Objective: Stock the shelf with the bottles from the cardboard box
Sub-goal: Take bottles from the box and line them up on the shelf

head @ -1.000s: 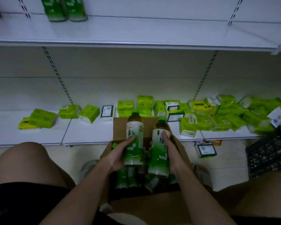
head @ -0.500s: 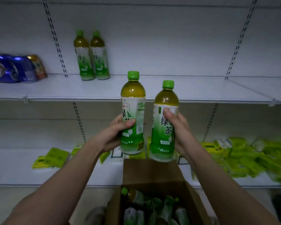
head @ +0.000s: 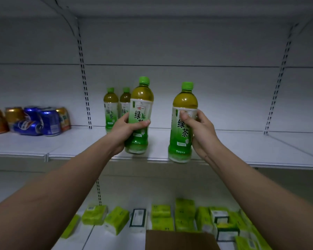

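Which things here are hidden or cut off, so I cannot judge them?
Head view only:
- cardboard box: bottom edge cuts it; contents unseen.
- second shelf bottle: mostly behind left-hand bottle.
- both held bottles' labels: partly under fingers.
- cans: left edge cuts the row.

Both bare arms stretched forward and up, each hand closed around a bottle.

The left hand (head: 126, 131) wraps its green tea bottle (head: 140, 116) at the label from the left side, thumb across the front, wrist slightly bent. The right hand (head: 200, 131) grips the other green tea bottle (head: 182, 123) from the right, fingers (head: 185, 115) curled over the upper label. The forearms rise from the lower corners, converging yet apart.
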A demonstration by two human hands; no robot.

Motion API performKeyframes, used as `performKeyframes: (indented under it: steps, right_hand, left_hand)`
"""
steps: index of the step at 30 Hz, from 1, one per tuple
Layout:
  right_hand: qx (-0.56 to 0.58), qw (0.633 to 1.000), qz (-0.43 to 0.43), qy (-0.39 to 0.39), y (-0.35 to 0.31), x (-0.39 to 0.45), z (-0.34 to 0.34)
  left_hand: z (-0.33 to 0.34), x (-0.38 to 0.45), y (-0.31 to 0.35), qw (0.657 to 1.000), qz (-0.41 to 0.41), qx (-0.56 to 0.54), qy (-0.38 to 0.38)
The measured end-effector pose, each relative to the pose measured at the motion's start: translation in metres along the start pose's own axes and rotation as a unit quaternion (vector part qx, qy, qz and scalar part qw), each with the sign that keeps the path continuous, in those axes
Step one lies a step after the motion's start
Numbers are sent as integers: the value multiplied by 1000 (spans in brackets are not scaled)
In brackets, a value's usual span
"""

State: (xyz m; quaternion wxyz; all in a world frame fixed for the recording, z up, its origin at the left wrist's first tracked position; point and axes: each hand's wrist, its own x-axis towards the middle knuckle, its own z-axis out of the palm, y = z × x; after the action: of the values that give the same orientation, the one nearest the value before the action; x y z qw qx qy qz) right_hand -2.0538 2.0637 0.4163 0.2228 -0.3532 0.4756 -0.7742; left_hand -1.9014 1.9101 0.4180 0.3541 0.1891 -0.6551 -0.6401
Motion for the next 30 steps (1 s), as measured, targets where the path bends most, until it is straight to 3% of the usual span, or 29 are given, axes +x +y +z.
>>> performKeyframes:
  steps: [3,15,20,25,30]
  right_hand:
    - [1,1000,14,13,12,17,4]
    - [-74,997,9,8,42,52,14]
    - [-178,984,12,-3,42,48,6]
    - [-318,947,28,-48,50,29,-15]
    - [-359,931,39,-50,57,25,-18]
  left_hand:
    - [-6,17,-9,999,-3,16,29]
    - [-14,61,-48,1000,-5,-14,26]
    - [-16,57,-53,996,-17,83,27]
    - [-20,40,-56,976,-12,217,22]
    - [-18,41,-57,967,0,246,61]
